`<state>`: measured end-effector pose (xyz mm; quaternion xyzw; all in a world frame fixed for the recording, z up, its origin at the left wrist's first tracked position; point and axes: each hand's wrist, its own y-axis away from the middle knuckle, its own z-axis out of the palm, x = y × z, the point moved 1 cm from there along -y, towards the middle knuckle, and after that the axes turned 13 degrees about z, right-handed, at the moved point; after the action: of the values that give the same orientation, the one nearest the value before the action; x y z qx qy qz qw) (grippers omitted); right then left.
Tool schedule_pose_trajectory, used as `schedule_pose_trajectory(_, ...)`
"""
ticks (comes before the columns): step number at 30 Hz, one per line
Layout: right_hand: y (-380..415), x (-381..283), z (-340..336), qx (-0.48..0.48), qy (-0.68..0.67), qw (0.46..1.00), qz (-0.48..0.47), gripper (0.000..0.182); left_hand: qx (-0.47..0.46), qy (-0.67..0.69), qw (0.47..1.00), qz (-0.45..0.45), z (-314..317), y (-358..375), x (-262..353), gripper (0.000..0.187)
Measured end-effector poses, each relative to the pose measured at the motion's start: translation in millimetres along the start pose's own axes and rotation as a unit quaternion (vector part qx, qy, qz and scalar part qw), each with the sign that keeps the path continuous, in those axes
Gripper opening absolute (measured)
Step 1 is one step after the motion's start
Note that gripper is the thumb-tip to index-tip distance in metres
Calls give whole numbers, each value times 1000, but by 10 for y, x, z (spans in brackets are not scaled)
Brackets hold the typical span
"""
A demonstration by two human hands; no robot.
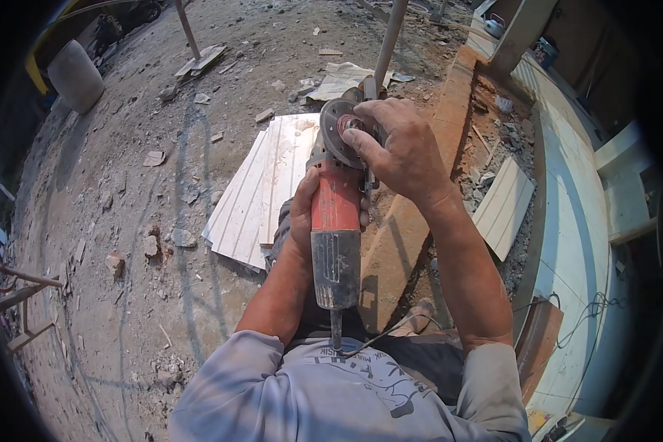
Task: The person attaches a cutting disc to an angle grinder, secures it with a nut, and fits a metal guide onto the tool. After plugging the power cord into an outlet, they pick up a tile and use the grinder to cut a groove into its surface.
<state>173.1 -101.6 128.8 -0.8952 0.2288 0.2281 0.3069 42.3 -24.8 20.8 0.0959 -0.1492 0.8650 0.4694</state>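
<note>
A red and black angle grinder (336,214) points away from me, its cord end near my shirt. My left hand (303,210) is wrapped round the red body from the left, with fingertips showing on its right side. At the top, the grinder's round dark disc (333,131) faces up. My right hand (398,144) is at the disc's centre, thumb and forefinger closed on the reddish nut (348,124) there. Behind the grinder, a stack of white grooved panels (254,184) lies on the ground.
A brown raised edge (398,250) runs along my right, with another grooved panel (506,206) beyond it. The grinder's cord (390,329) passes near my bare foot (416,318). A pole (392,44) stands ahead. Rubble and a pale barrel (76,77) are to the left.
</note>
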Motion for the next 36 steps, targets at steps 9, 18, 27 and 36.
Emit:
schedule_pose_trajectory(9,0,-19,11,29,-55,998,-11,26,-17,-9,1000,-7,-73,-1,5,63)
schedule_pose_trajectory(18,-19,57,62,35,-37,994,-92,29,-6,-4,1000,-2,-69,-15,7,63)
schedule_pose_trajectory(27,-23,-30,12,-18,20,999,20,28,-13,-12,1000,-7,-40,-10,22,62)
schedule_pose_trajectory(36,-22,34,70,17,-47,994,-99,31,-24,-24,999,-1,-58,-13,24,62)
